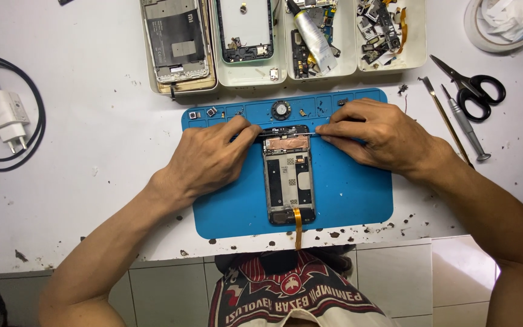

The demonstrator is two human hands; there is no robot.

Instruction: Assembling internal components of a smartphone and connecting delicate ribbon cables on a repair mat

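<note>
Opened phone [289, 178] (on blue mat [346, 200]) lies between both hands, fingers pinching its top edge.

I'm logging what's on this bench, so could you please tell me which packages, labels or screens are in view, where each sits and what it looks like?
Tube: in the third white tray at the top, lying slanted; silver-grey body, black cap.
Label: on the opened phone in the leftmost tray; dark rectangle with a small pale patch.
Tape roll: top right corner; round, white, crumpled white stuff inside.
No lit screen shows.

A phone repair workshop: blue mat [358, 200], parts trays [388, 63], scissors [476, 88], opened phone [289, 175]
</note>
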